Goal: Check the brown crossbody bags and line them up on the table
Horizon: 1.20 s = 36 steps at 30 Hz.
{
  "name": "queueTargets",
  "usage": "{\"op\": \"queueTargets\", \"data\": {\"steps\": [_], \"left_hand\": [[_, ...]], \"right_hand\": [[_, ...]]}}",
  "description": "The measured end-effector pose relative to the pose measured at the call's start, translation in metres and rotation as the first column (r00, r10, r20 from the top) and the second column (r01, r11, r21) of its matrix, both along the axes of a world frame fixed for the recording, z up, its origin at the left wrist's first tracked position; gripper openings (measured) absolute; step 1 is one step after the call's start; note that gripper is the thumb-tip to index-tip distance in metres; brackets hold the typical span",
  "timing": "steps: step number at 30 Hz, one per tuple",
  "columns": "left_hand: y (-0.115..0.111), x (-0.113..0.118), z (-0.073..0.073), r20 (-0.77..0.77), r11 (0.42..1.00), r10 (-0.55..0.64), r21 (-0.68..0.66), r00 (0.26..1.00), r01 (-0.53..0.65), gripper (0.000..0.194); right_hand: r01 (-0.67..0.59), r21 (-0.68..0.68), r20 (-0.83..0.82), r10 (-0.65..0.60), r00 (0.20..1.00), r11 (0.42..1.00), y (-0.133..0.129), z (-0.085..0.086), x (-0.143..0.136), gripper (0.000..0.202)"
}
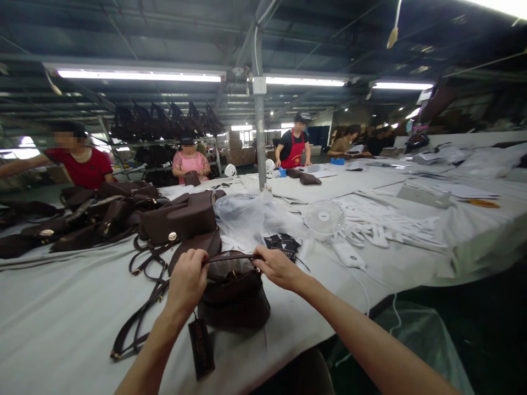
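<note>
A dark brown bag (pixel 235 310) stands on the table (pixel 84 315) directly in front of me, mouth upward and one broad face toward me; its long axis runs left to right. A narrow strip (pixel 228 257) spans the mouth. My left grip (pixel 188 278) is closed, pinching its left end; my right grip (pixel 276 266) pinches the right end. Clear plastic (pixel 228 267) shows within the mouth.

A dark tag (pixel 201 349) hangs at the bag's left side, bearing reddish lettering that I cannot read reliably. Black cards (pixel 283 245) beyond my right grip carry pale print, too small to read.

The bag's far face and underside are hidden; my left fingertips are partly obscured.
</note>
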<state>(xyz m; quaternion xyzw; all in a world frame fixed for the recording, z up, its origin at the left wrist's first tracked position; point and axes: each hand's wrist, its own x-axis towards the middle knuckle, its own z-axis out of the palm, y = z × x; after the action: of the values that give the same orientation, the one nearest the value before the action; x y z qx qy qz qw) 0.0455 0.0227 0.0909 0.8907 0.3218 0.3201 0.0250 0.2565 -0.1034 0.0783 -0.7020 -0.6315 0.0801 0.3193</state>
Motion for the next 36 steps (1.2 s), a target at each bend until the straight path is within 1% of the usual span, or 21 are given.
{"op": "queueTargets", "data": {"steps": [1, 2, 3, 5, 6, 7, 9, 11, 13, 15, 18, 21, 23, 24, 26, 28, 30, 33, 35, 36], "left_hand": [[-0.009, 0.002, 0.001, 0.019, 0.998, -0.007, 0.068, 1.000, 0.006, 0.012], [-0.020, 0.005, 0.002, 0.036, 0.993, -0.042, 0.116, 0.998, 0.037, 0.014], [-0.032, 0.009, 0.002, 0.036, 0.985, -0.103, 0.145, 0.994, 0.097, 0.017], [-0.053, 0.021, -0.001, -0.051, 0.946, -0.289, 0.137, 0.956, 0.293, 0.024], [-0.060, 0.027, -0.003, -0.103, 0.926, -0.346, 0.121, 0.933, 0.357, 0.023], [-0.065, 0.033, -0.006, -0.145, 0.922, -0.358, 0.098, 0.922, 0.374, 0.021], [-0.068, 0.044, -0.010, -0.213, 0.950, -0.298, 0.032, 0.931, 0.311, 0.021], [-0.066, 0.052, -0.011, -0.275, 0.971, -0.236, -0.040, 0.932, 0.235, 0.023], [-0.065, 0.058, -0.010, -0.318, 0.976, -0.218, -0.086, 0.923, 0.201, 0.024], [-0.069, 0.062, -0.007, -0.337, 0.982, -0.183, -0.113, 0.924, 0.153, 0.024], [-0.076, 0.068, -0.002, -0.339, 0.985, -0.096, -0.171, 0.936, 0.040, 0.020], [-0.078, 0.071, 0.000, -0.311, 0.974, -0.029, -0.224, 0.950, -0.044, 0.026], [-0.078, 0.071, 0.000, -0.300, 0.966, -0.018, -0.251, 0.954, -0.061, 0.029], [-0.077, 0.071, 0.000, -0.301, 0.963, -0.024, -0.262, 0.953, -0.058, 0.027], [-0.076, 0.071, -0.001, -0.302, 0.956, -0.041, -0.288, 0.952, -0.050, 0.024], [-0.075, 0.071, 0.000, -0.275, 0.950, -0.048, -0.310, 0.960, -0.041, 0.027], [-0.071, 0.071, -0.001, -0.227, 0.939, -0.058, -0.344, 0.972, -0.025, 0.029], [-0.067, 0.069, -0.002, -0.176, 0.913, -0.064, -0.409, 0.982, -0.014, 0.027], [-0.066, 0.067, -0.003, -0.156, 0.913, -0.058, -0.409, 0.986, -0.011, 0.027], [-0.066, 0.066, -0.004, -0.153, 0.919, -0.056, -0.395, 0.987, -0.009, 0.027]], "right_hand": [[0.016, -0.009, -0.072, -0.017, 0.997, 1.000, 0.000, -0.001, 0.001, 0.010], [0.032, -0.029, -0.147, -0.036, 0.988, 0.999, 0.000, -0.003, 0.002, 0.013], [0.047, -0.046, -0.217, -0.056, 0.975, 0.998, 0.000, -0.004, 0.003, 0.016], [0.071, -0.046, -0.315, -0.082, 0.946, 0.996, 0.000, -0.009, 0.005, 0.016], [0.080, -0.019, -0.340, -0.081, 0.937, 0.997, 0.000, -0.011, 0.005, 0.013], [0.089, 0.022, -0.360, -0.075, 0.930, 0.996, 0.000, -0.013, 0.006, 0.009], [0.104, 0.106, -0.415, -0.051, 0.908, 0.989, 0.000, -0.017, 0.006, 0.002], [0.108, 0.163, -0.502, -0.012, 0.865, 0.981, 0.002, -0.021, 0.005, 0.005], [0.109, 0.196, -0.598, 0.031, 0.801, 0.974, 0.004, -0.025, 0.002, 0.011], [0.111, 0.213, -0.664, 0.061, 0.745, 0.971, 0.006, -0.027, -0.002, 0.014], [0.120, 0.221, -0.730, 0.083, 0.679, 0.968, 0.005, -0.029, -0.009, 0.016], [0.141, 0.236, -0.771, 0.097, 0.629, 0.962, 0.000, -0.030, -0.014, 0.022], [0.151, 0.245, -0.772, 0.099, 0.628, 0.958, -0.002, -0.030, -0.016, 0.026], [0.156, 0.250, -0.765, 0.096, 0.637, 0.956, -0.003, -0.030, -0.017, 0.027], [0.156, 0.261, -0.738, 0.093, 0.668, 0.953, -0.003, -0.029, -0.019, 0.028], [0.147, 0.272, -0.703, 0.092, 0.705, 0.951, -0.003, -0.029, -0.022, 0.026], [0.153, 0.299, -0.684, 0.100, 0.722, 0.942, -0.002, -0.031, -0.027, 0.026], [0.224, 0.390, -0.700, 0.130, 0.702, 0.893, 0.001, -0.036, -0.033, 0.032], [0.274, 0.430, -0.714, 0.139, 0.686, 0.860, 0.004, -0.040, -0.035, 0.033], [0.285, 0.432, -0.723, 0.139, 0.677, 0.856, 0.005, -0.041, -0.035, 0.034]]}}
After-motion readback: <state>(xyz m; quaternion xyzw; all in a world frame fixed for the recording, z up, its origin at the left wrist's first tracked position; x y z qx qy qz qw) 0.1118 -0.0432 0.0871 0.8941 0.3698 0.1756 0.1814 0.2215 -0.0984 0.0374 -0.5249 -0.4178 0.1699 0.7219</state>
